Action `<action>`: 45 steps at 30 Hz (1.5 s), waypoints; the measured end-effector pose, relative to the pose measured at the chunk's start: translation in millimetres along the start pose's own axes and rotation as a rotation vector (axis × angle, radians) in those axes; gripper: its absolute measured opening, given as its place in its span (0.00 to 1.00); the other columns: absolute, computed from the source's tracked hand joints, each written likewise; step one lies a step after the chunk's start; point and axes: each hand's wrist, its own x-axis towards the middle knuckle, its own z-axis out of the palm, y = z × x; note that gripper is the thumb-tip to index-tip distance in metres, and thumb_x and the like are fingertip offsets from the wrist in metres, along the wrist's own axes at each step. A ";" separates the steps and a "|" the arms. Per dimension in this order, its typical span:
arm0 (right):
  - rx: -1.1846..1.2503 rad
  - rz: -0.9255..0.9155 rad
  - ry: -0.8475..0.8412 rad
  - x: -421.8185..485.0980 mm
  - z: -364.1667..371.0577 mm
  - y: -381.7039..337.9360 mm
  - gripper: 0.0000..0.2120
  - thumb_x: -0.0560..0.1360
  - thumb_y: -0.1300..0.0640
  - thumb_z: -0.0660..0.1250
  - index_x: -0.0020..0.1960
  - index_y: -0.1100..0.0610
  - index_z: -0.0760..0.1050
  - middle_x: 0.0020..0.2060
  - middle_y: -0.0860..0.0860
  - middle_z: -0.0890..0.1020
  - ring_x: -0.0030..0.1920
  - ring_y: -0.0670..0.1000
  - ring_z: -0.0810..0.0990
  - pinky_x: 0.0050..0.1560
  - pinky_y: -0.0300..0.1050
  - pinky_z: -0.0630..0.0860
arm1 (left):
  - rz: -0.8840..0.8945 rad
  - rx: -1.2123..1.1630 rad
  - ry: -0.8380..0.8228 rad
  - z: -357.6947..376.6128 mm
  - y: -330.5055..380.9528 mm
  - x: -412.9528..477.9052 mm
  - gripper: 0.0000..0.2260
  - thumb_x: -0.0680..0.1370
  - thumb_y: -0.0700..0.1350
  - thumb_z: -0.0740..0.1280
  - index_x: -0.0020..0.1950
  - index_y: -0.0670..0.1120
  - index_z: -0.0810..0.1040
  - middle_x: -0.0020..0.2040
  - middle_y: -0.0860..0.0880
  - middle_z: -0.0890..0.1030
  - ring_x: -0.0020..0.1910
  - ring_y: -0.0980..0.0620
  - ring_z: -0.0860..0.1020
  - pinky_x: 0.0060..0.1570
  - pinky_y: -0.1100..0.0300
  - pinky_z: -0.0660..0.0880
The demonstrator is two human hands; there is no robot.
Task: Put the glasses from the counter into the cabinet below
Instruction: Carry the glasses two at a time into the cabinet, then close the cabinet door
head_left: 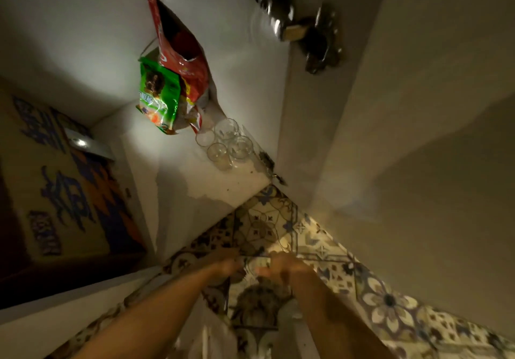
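Several clear glasses (223, 144) stand grouped on the white cabinet floor (178, 174), near its front corner by the door hinge side. My left hand (227, 265) and my right hand (282, 266) are close together and blurred, low over the patterned tile floor (264, 225), outside the cabinet and well short of the group. A faint clear glass (278, 243) shows at the fingers of my right hand, which are curled around it. The fingers of my left hand are curled too, but the blur hides whether they grip anything.
A green snack bag (158, 94) and a red bag (181, 52) lie deeper in the cabinet behind the glasses. The open cabinet door (418, 135) stands at the right with a metal hinge (320, 38). A patterned cardboard box (61, 186) fills the left compartment.
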 end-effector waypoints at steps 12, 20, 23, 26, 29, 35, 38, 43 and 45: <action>0.006 0.101 0.054 -206.3 -6.3 -17.3 0.33 0.77 0.36 0.53 0.71 0.60 0.65 0.69 0.59 0.71 0.68 0.58 0.70 0.69 0.51 0.67 | 0.005 0.156 -0.107 -2.6 69.3 -205.8 0.24 0.79 0.55 0.56 0.71 0.44 0.64 0.72 0.42 0.67 0.69 0.44 0.68 0.67 0.54 0.65; -0.043 -0.022 0.065 -338.1 -65.5 -62.9 0.31 0.79 0.40 0.51 0.72 0.62 0.65 0.71 0.61 0.68 0.70 0.59 0.68 0.69 0.48 0.64 | 0.062 0.192 -0.083 -51.3 100.8 -341.4 0.23 0.78 0.56 0.56 0.70 0.47 0.67 0.71 0.44 0.70 0.68 0.44 0.70 0.67 0.53 0.67; -0.018 -0.074 0.047 -373.9 -96.2 -81.0 0.33 0.79 0.38 0.47 0.72 0.61 0.64 0.72 0.61 0.67 0.71 0.58 0.67 0.70 0.49 0.63 | 0.095 0.209 -0.036 -81.6 130.9 -382.2 0.20 0.80 0.53 0.54 0.68 0.44 0.68 0.68 0.43 0.72 0.66 0.44 0.71 0.65 0.55 0.66; -0.058 -0.148 0.091 -404.7 -134.3 -97.4 0.33 0.79 0.38 0.49 0.73 0.60 0.64 0.72 0.60 0.67 0.71 0.58 0.67 0.70 0.50 0.63 | 0.158 0.174 0.035 -116.0 167.2 -421.7 0.19 0.80 0.51 0.54 0.69 0.45 0.68 0.69 0.43 0.72 0.66 0.45 0.71 0.65 0.54 0.66; -0.106 -0.200 0.150 -431.7 -174.2 -108.2 0.31 0.80 0.40 0.49 0.70 0.62 0.68 0.70 0.61 0.70 0.69 0.59 0.70 0.67 0.50 0.66 | 0.233 0.125 0.120 -150.3 200.7 -457.8 0.19 0.81 0.50 0.55 0.69 0.44 0.68 0.69 0.43 0.72 0.66 0.45 0.71 0.65 0.55 0.66; -0.030 -0.344 0.566 -469.9 -243.2 -106.2 0.20 0.80 0.45 0.53 0.36 0.55 0.70 0.38 0.55 0.79 0.44 0.55 0.76 0.35 0.44 0.64 | 0.356 0.027 0.582 -205.4 246.1 -551.0 0.21 0.79 0.52 0.59 0.71 0.48 0.66 0.69 0.47 0.72 0.66 0.51 0.72 0.66 0.55 0.70; 0.144 -0.351 0.636 -477.1 -258.7 -91.0 0.21 0.81 0.48 0.53 0.34 0.54 0.72 0.37 0.56 0.77 0.44 0.54 0.75 0.41 0.45 0.66 | 0.502 -0.017 0.981 -226.1 254.6 -612.4 0.21 0.78 0.52 0.60 0.70 0.51 0.65 0.70 0.52 0.70 0.69 0.55 0.67 0.70 0.55 0.66; 0.089 -0.248 0.515 -464.7 -241.5 -67.1 0.22 0.82 0.50 0.52 0.67 0.63 0.71 0.67 0.60 0.74 0.67 0.57 0.72 0.63 0.44 0.68 | 0.452 -0.058 1.217 -259.0 226.8 -638.3 0.23 0.79 0.54 0.57 0.73 0.51 0.61 0.75 0.49 0.63 0.75 0.51 0.57 0.73 0.53 0.55; 0.121 -0.255 0.514 -461.4 -235.6 -61.5 0.21 0.82 0.52 0.53 0.70 0.62 0.67 0.69 0.59 0.72 0.69 0.57 0.70 0.63 0.43 0.68 | 0.206 0.071 1.133 -266.5 203.3 -623.7 0.27 0.78 0.60 0.52 0.75 0.53 0.54 0.78 0.48 0.54 0.77 0.49 0.49 0.76 0.45 0.47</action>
